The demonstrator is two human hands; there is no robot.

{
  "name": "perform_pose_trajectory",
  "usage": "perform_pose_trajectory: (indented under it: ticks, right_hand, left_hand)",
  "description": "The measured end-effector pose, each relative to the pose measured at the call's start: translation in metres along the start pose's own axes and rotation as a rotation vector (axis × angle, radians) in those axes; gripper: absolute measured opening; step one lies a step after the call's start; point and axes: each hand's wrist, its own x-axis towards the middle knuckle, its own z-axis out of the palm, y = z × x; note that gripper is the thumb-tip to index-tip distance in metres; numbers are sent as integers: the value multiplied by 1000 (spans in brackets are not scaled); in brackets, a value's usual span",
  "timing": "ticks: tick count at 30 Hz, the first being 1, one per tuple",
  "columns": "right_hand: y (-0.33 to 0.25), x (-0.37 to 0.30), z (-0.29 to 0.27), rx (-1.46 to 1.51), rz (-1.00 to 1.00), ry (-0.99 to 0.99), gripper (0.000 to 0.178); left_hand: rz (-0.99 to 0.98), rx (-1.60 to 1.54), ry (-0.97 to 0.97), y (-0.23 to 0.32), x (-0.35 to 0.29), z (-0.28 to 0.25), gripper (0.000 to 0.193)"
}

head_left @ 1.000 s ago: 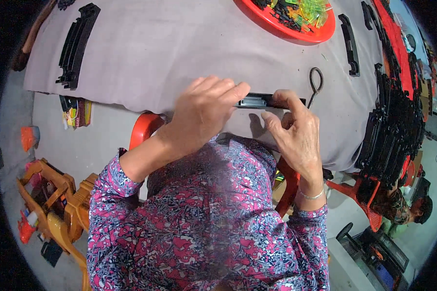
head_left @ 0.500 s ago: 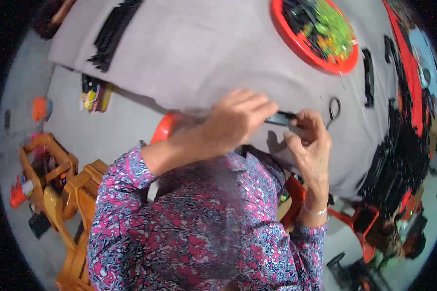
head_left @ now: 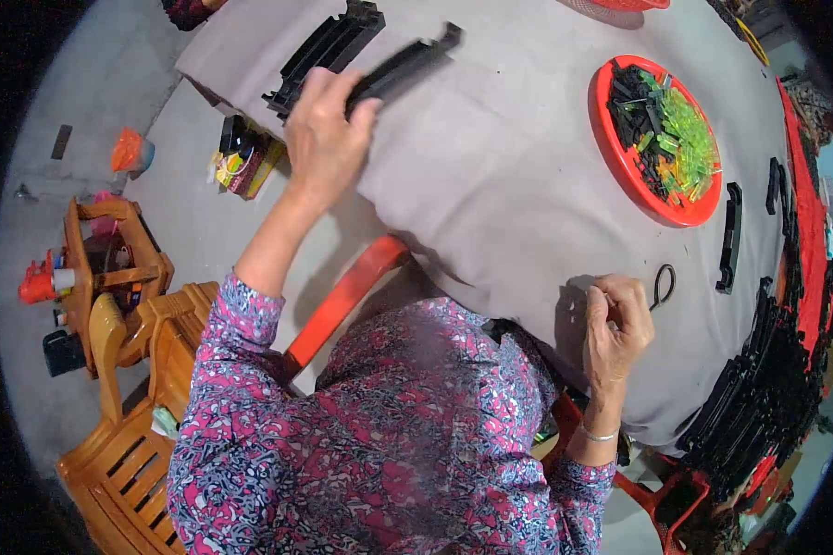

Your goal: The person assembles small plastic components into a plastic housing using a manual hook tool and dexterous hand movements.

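My left hand (head_left: 326,139) is reached out over the far left of the cloth-covered table. It grips a long black plastic strip (head_left: 405,67) with a hooked far end, held aslant beside a stack of similar black strips (head_left: 329,48). Near the table's front edge, my right hand (head_left: 618,324) is closed, with thumb and fingertips curled together. Whatever may be in its fingers is hidden. A dark loop handle (head_left: 664,285), like that of scissors, lies just to its right.
A red tray (head_left: 611,139) of small black and yellow-green pieces stands on the grey cloth (head_left: 491,176). Single black strips (head_left: 731,236) lie right of it, and a large heap of them (head_left: 759,388) covers the right edge. Wooden chairs (head_left: 148,444) stand at left.
My left hand has moved away from the right hand to the far left, with the black strip in it. The right hand stays near the front edge. The view has shifted.
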Motion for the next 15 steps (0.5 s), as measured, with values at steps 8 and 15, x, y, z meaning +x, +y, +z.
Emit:
perform_pose_trajectory:
  ticks: [8, 15]
  right_hand:
    - [0, -9, -6, -38, 113, -136, 6]
    - [12, -8, -18, -62, 131, -73, 5]
  left_hand:
    - [-42, 346, 54, -48, 10, 28, 43]
    - [35, 453, 37, -85, 7, 24, 56]
